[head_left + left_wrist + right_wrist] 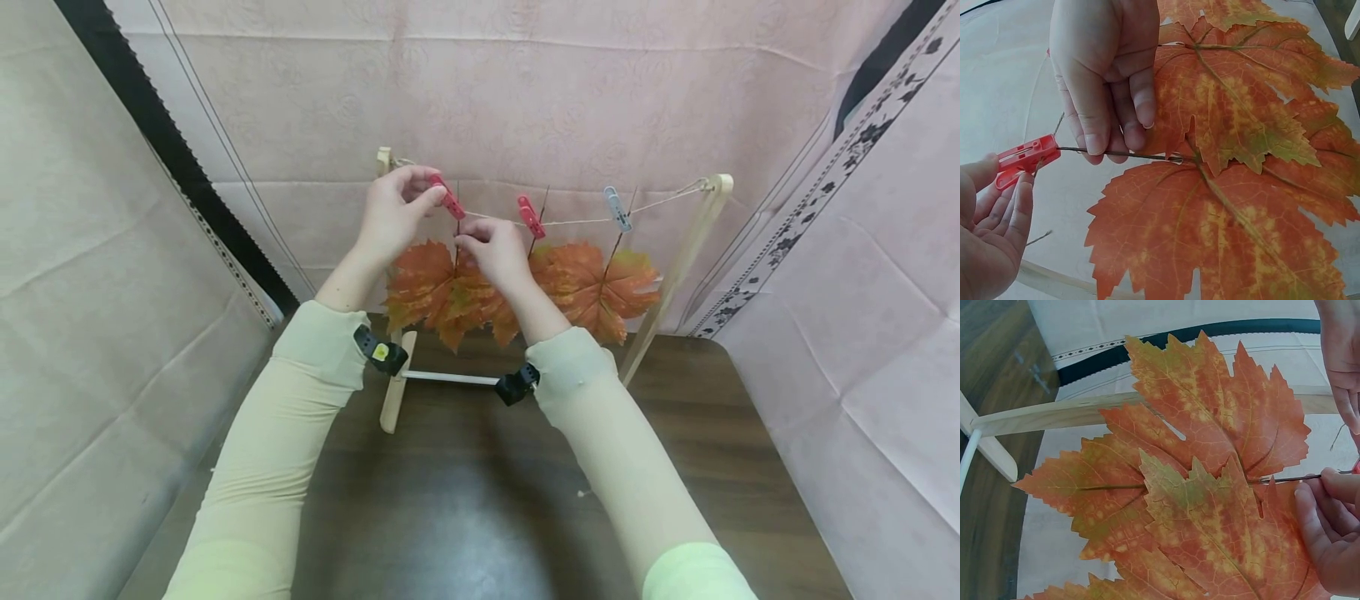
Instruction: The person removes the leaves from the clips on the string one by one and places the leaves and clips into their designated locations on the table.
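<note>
My left hand point(388, 218) pinches a red clothespin point(1030, 152) at the left end of the string point(581, 222). The clothespin's front end is at the tip of a dark leaf stem point(1132, 154); whether it grips the string as well I cannot tell. Just below, my right hand point(501, 254) pinches that same stem between thumb and fingers. From the stem hangs an orange artificial maple leaf point(1210, 244), partly overlapped by a neighbouring leaf. Another red clothespin point(530, 217) and a grey-blue clothespin point(617, 209) hold further leaf stems along the string.
The string runs between two wooden posts, with the right post point(678, 275) leaning outward. A white rod point(450, 378) joins the frame low down, near a wooden foot point(397, 387). Pale cloth point(480, 100) hangs behind the brown wooden table point(450, 500).
</note>
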`<state>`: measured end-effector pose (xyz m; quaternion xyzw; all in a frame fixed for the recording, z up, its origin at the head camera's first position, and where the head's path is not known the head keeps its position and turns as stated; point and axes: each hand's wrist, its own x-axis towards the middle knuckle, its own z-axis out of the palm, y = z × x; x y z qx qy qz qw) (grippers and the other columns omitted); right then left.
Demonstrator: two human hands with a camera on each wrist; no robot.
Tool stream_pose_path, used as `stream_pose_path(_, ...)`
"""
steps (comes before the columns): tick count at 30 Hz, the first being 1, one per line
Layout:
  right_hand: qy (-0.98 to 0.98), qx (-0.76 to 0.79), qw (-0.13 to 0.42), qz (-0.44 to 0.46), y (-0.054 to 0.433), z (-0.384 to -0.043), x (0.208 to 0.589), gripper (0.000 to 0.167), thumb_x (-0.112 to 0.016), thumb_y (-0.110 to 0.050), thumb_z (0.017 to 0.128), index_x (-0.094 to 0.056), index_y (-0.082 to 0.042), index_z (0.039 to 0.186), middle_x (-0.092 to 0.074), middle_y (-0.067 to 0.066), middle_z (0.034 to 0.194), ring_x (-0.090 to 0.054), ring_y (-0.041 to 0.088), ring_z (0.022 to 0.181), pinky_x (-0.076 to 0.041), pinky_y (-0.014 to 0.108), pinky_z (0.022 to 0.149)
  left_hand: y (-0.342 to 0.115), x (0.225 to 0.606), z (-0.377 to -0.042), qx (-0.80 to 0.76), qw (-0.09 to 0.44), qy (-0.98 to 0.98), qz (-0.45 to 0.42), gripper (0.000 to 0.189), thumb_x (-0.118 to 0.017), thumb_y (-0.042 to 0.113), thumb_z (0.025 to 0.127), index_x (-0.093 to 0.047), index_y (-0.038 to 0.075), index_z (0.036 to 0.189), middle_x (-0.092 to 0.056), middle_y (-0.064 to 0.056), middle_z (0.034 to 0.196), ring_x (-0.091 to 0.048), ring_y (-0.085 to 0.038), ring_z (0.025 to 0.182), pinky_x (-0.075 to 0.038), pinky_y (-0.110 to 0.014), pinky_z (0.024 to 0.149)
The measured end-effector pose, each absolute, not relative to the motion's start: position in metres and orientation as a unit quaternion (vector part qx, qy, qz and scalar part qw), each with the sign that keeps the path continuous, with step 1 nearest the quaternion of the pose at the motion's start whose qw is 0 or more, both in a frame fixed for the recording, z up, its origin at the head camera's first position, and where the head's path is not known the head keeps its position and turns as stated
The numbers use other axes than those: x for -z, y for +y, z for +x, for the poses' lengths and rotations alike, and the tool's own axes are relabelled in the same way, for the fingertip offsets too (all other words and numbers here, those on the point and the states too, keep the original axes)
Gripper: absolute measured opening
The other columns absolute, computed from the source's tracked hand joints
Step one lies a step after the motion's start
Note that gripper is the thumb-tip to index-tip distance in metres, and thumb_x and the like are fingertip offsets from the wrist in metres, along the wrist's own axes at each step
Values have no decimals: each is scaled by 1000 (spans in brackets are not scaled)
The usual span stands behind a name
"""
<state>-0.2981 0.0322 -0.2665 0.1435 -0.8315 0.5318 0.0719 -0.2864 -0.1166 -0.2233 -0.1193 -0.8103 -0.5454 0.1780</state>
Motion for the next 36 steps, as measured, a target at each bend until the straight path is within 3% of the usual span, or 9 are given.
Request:
stream_pose_path(9,-845,-514,57,140,32,-299,271,19,-62,-14,90,-69,1,98,-70,16,95,-68,23,79,-57,27,71,-118,224,-287,550,199,-801,-128,28,-61,16,91,-61,-1,114,-66,-16,103,-63,-21,88,-53,-22,78)
stream_pose_path(15,-845,-511,52,150,33,-300,276,20,-62,-12,90,-68,4,101,-70,17,97,-69,26,83,-58,30,74,-119,225,-285,573,214,-781,-130,26,-63,13,89,-63,-2,110,-67,-14,99,-62,-13,82,-54,-22,78)
stream_pose_path(22,-846,-510,45,146,33,-298,276,20,-62,-13,90,-68,2,101,-70,17,98,-69,26,84,-57,30,75,-121,224,-282,589,225,-765,-131,25,-64,14,88,-63,-1,108,-68,-9,94,-62,-20,85,-53,-21,78)
stream_pose_path(29,-847,-512,31,136,33,-298,277,22,-62,-14,90,-67,2,104,-70,16,101,-69,25,85,-57,30,77,-123,223,-280,606,237,-746,-137,24,-65,12,87,-64,-2,106,-68,-1,88,-62,-10,79,-52,-20,78)
stream_pose_path(36,-848,-513,25,131,33,-298,279,20,-63,-14,89,-68,-1,103,-70,14,100,-70,24,84,-57,30,77,-125,222,-280,617,249,-733,-146,24,-67,12,85,-65,-1,106,-68,2,88,-63,-9,81,-53,-22,82)
